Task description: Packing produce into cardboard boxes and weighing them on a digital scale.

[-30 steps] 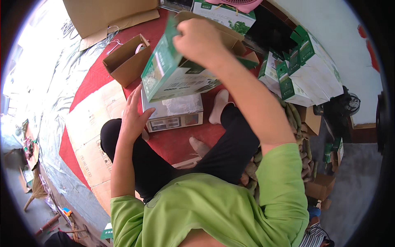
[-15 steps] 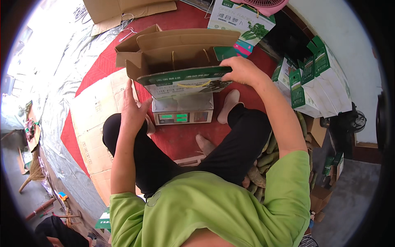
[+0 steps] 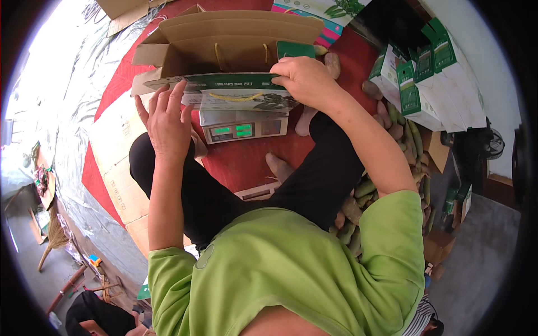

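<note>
An open-topped carton [image 3: 192,83], green and white outside and brown inside with yellow cord handles, stands over a digital scale [image 3: 246,131] with a lit green display. My right hand [image 3: 308,81] pinches the top edge of the carton's near panel at its right end, thumb on the near side. At the panel's left end is my left hand [image 3: 168,120], its fingers stretched and spread, the tips at the panel's edge. Whether the left fingertips press on the cardboard I cannot tell. The carton's bottom is hidden behind its near panel.
Green long radishes [image 3: 367,193] are heaped by my right leg. Several green-and-white cartons [image 3: 443,84] stand at the right by the wall. Flattened cardboard [image 3: 123,168] lies left on the red mat [image 3: 235,179]. A straw broom [image 3: 54,238] is at far left.
The carton has shifted left relative to the scale, my right hand still gripping its edge. My left hand has moved up to the near panel with its fingers spread. The view has shifted too.
</note>
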### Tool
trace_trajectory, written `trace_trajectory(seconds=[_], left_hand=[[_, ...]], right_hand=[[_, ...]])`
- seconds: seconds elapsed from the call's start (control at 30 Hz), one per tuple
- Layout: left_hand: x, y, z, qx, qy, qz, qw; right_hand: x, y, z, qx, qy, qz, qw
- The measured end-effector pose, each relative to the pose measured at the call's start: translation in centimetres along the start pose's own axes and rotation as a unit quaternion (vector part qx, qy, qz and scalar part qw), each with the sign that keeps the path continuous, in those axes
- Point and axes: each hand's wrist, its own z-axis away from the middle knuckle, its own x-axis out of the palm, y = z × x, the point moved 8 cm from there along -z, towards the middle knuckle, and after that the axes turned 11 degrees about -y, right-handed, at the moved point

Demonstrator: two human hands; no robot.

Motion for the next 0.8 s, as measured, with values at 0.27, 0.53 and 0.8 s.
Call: trace_trajectory(seconds=[0.27,0.53,0.8], left_hand=[[-0.5,2.0,-0.7,0.042,0.039,-0.002,0.998],[0.5,2.2,-0.5,0.071,0.011,0.005,0.997],[1.2,3.4,0.1,0.079,0.002,-0.007,0.997]], right_hand=[[0.7,1.1,2.6,0.019,-0.031,-0.008,0.999],[-5.2,4.5,10.5,0.037,0.171,-0.076,0.982],[4.4,17.0,32.6,0.393,0.186,-0.107,0.894]])
